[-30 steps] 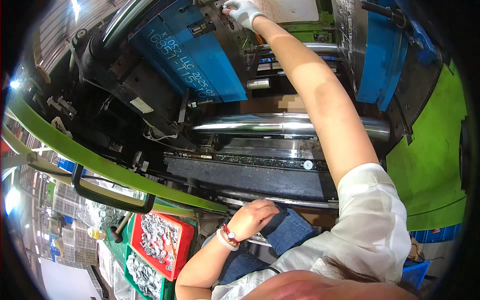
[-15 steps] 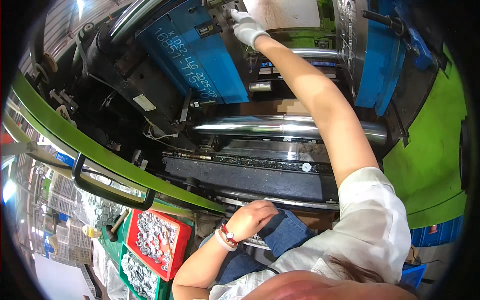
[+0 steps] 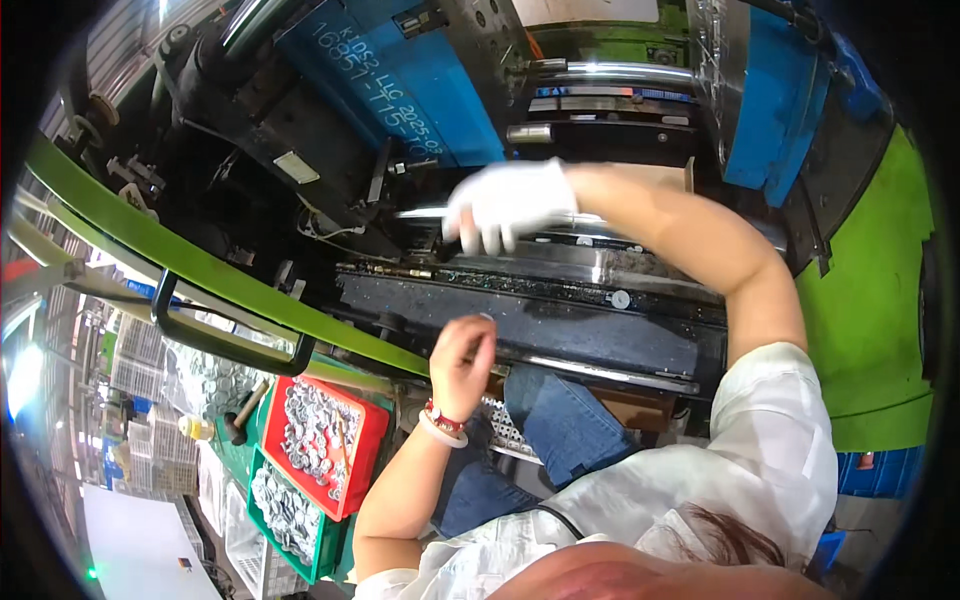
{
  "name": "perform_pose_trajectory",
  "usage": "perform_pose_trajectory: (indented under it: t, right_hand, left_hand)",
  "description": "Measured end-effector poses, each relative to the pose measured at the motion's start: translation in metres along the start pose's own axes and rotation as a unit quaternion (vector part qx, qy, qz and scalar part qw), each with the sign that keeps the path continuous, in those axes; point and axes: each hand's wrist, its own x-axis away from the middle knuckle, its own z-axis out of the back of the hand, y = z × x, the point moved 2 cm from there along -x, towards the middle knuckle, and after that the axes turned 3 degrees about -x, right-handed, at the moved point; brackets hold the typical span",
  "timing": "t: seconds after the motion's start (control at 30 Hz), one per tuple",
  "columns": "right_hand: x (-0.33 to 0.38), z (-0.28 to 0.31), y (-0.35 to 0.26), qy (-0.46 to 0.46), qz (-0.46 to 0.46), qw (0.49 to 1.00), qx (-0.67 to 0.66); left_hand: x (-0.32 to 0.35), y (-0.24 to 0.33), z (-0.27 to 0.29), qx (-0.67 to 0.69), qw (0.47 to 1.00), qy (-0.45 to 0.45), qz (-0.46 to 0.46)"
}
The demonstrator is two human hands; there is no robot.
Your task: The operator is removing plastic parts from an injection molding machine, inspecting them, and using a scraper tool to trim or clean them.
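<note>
My right hand (image 3: 510,205), in a white glove, hovers in front of the shiny steel tie bar (image 3: 640,262) of a moulding machine, its fingers pointing down. Something small and dark shows by the fingertips; I cannot tell whether the hand grips it. The blue mould half (image 3: 430,90) stands above and left of this hand. My bare left hand (image 3: 462,358), with a red and white bracelet on the wrist, has its fingers curled loosely. It rests against the lower edge of the dark machine bed (image 3: 560,325).
A green guard rail (image 3: 190,262) with a black handle (image 3: 215,335) runs diagonally at the left. Below it sit a red crate (image 3: 372,445) and a green crate (image 3: 262,525), both full of small grey parts. A second blue mould plate (image 3: 765,100) and a green machine cover (image 3: 865,330) stand at the right.
My right hand has drawn back from the mould at the top down to the tie bar. My left hand has lifted slightly toward the machine bed.
</note>
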Motion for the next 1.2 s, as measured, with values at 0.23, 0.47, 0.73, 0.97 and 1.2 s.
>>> perform_pose_trajectory:
  t: [0.23, 0.47, 0.73, 0.97, 1.2]
  right_hand:
    - [-0.016, -0.002, 0.079, 0.144, 0.169, 0.813, 0.538]
    - [-0.017, -0.004, 0.084, 0.162, 0.201, 0.829, 0.496]
    - [-0.029, 0.006, 0.086, 0.216, 0.293, 0.818, 0.446]
    - [-0.032, 0.003, 0.083, 0.224, 0.297, 0.807, 0.459]
    - [-0.026, 0.004, 0.081, 0.22, 0.361, 0.696, 0.58]
  left_hand:
    - [0.0, -0.001, -0.002, -0.029, 0.997, 0.07, -0.021]
    - [-0.004, -0.008, 0.003, 0.029, 0.991, 0.127, 0.007]
    - [0.004, -0.031, 0.004, 0.226, 0.932, 0.089, 0.269]
    - [-0.001, -0.036, 0.004, 0.42, 0.848, 0.077, 0.315]
    - [-0.002, -0.039, 0.009, 0.582, 0.74, -0.003, 0.337]
